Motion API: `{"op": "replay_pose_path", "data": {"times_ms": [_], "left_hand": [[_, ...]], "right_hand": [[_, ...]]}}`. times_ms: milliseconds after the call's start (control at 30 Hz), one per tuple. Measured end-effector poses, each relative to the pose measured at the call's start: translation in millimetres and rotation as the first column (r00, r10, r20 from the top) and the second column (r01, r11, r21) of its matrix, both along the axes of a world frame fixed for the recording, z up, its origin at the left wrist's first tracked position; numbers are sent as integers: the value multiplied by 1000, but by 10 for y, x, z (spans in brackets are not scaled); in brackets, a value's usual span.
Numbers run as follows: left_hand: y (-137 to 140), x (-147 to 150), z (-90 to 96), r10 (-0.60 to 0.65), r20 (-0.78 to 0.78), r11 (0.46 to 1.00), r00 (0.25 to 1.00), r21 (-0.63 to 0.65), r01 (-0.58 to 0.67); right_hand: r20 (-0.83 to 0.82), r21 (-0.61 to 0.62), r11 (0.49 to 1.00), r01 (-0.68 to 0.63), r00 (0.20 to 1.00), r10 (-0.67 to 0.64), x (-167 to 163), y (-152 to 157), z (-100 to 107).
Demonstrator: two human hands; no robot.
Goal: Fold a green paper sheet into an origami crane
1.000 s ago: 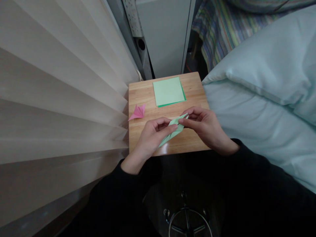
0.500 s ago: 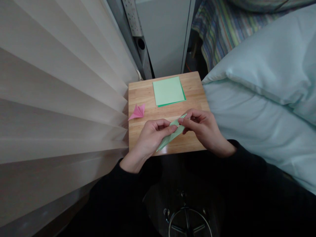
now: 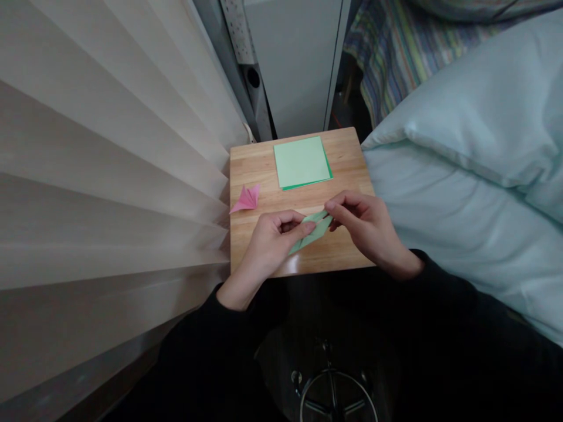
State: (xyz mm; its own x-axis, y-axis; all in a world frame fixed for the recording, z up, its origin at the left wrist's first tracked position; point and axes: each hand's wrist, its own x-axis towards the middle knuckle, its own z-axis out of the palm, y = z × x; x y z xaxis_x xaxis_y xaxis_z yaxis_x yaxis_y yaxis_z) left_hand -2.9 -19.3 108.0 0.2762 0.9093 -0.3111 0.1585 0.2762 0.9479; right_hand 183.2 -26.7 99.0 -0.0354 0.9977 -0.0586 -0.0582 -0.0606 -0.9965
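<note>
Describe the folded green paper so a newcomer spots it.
Find the wooden tabletop between the curtain and the bedding. Toward its near edge, the left hand and right hand hold the folded green paper. Its narrow shape sets it apart from the flat green sheets; its colour, from the pink folded paper.

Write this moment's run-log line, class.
left hand: holds folded green paper | right hand: pinches its end | table: green sheets, pink origami

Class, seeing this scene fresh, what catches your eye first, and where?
A pink origami piece stands out on the wooden tabletop, near its left edge. Nearer the front, the left hand and right hand hold a pale green folded paper; beyond it lie green paper squares.
</note>
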Motion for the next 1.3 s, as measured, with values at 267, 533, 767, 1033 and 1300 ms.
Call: {"op": "replay_pose_path", "data": {"times_ms": [267, 533, 767, 1033, 1300], "left_hand": [[22, -37, -3, 3, -13, 1000, 1000, 1, -3], [32, -45, 46, 29, 26, 1000, 999, -2, -29], [29, -42, 58, 40, 20, 999, 999, 11, -40], [41, -56, 64, -28, -39, 998, 999, 50, 30], [27, -61, 87, -72, -22, 994, 997, 80, 74]], "right_hand": [[114, 33, 999, 14, 993, -18, 56, 9, -21], [-2, -13, 1000, -23, 1000, 23, 45, 17, -28], [-42, -35, 999, 20, 999, -21, 53, 23, -54], [-79, -101, 988, -118, 991, 110, 32, 38, -34], [-133, -179, 974, -141, 984, 117, 3, 11, -58]]}}
